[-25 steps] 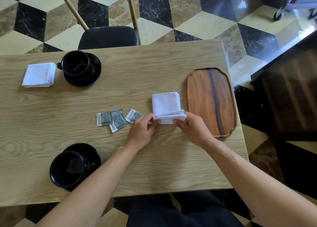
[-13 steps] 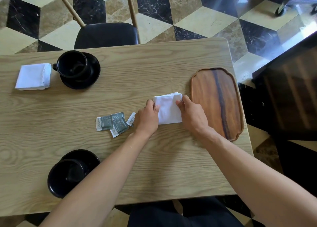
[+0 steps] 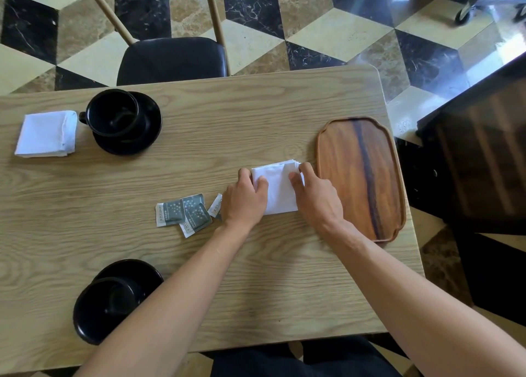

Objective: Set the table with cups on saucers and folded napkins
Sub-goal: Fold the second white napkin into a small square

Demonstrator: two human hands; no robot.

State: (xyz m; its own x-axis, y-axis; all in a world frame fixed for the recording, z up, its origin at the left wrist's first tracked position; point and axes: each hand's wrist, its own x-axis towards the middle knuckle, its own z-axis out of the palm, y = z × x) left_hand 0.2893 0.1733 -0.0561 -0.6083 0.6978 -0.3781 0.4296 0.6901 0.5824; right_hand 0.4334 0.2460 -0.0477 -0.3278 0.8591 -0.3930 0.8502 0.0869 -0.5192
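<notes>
Grip: both hands lie flat with fingers spread on the folded white cloth napkin point(image 3: 277, 188); the left hand point(image 3: 246, 198) presses its left edge, the right hand point(image 3: 314, 195) its right edge, neither pinching nor closed around it.
Napkin place: flat on the pale oak-grain table point(image 3: 256, 114), between the hands and just beside the reddish-brown wooden tray point(image 3: 361, 177), not on it.
Napkin handling: judged soft, light and limp; it likely holds a crease only when pressed, and the layers may slide or spring open if one side is let go.
Where to hold: best taken at the folded edge or by two corners at once, so the stacked layers stay together when it is lifted.
Near things: grey-green printed paper sachets point(image 3: 185, 213) lie just left of the left hand, one partly hidden by it.
Far setting: a black ceramic cup on a black saucer point(image 3: 125, 121) with a second folded white napkin point(image 3: 47, 134) beside it.
Near setting: another black cup and saucer point(image 3: 113, 299), with no napkin beside it; this one likely belongs there.
</notes>
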